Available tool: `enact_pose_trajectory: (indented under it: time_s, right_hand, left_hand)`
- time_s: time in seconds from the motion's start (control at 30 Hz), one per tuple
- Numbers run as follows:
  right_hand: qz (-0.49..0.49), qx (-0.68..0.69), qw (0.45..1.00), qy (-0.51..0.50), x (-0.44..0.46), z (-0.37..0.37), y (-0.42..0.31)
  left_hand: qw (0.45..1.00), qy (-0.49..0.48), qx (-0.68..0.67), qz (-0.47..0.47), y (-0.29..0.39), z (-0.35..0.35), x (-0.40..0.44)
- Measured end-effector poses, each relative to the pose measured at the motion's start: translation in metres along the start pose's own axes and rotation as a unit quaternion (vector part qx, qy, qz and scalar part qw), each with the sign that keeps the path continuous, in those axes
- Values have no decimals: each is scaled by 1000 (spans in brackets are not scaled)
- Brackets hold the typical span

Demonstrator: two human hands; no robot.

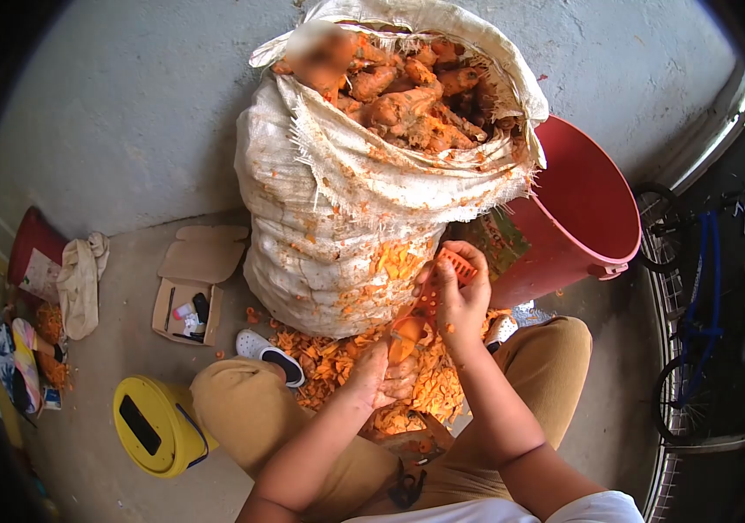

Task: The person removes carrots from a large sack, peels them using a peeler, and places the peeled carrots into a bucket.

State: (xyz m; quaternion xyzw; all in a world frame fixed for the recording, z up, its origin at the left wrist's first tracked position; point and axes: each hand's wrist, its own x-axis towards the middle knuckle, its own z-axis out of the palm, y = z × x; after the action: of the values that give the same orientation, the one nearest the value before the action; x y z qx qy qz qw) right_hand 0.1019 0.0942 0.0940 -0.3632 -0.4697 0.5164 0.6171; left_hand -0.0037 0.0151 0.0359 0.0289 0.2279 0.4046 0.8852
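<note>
My left hand is wrapped round a peeled orange root vegetable, probably a carrot, low in front of the sack. Just above it, my right hand grips an orange plastic tool with rows of holes, which looks like a peeler. Its lower end is close to the vegetable; whether they touch I cannot tell. A heap of orange peelings lies below both hands, between my legs. Behind my hands stands a tall white woven sack, filled with dirty orange root vegetables.
A red bucket stands right of the sack. On the left are a yellow bucket with a dark phone-like object on top, and an open cardboard box. A blue bicycle is at the far right.
</note>
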Motion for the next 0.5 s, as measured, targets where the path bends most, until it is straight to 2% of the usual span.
enact_pose_trajectory:
  time_s: [0.07, 0.17, 0.23, 0.3, 0.33, 0.43, 0.5]
  right_hand:
    - [11, -3, 1000, 24, 3, -1, -7]
    - [-50, -36, 996, 66, 13, -9, -7]
    - [-137, 4, 978, 154, 50, -45, -26]
    - [-152, 35, 972, 176, 68, -58, -60]
    - [-164, 25, 976, 141, 66, -55, -58]
    - [-65, 0, 996, 55, 35, -30, -46]
    - [-21, 26, 999, 41, 18, -16, -26]
  left_hand:
    - [1000, -6, 10, 3, -1, 2, 1]
    - [999, 22, 37, -1, -1, 3, 1]
    - [994, 74, 75, -4, -4, 3, -7]
    - [998, 52, 35, 3, -3, -10, -8]
    - [999, 40, 22, -6, 0, -9, -4]
    - [999, 1, -25, -21, -1, -2, -2]
    - [998, -21, -54, -19, -4, 0, -2]
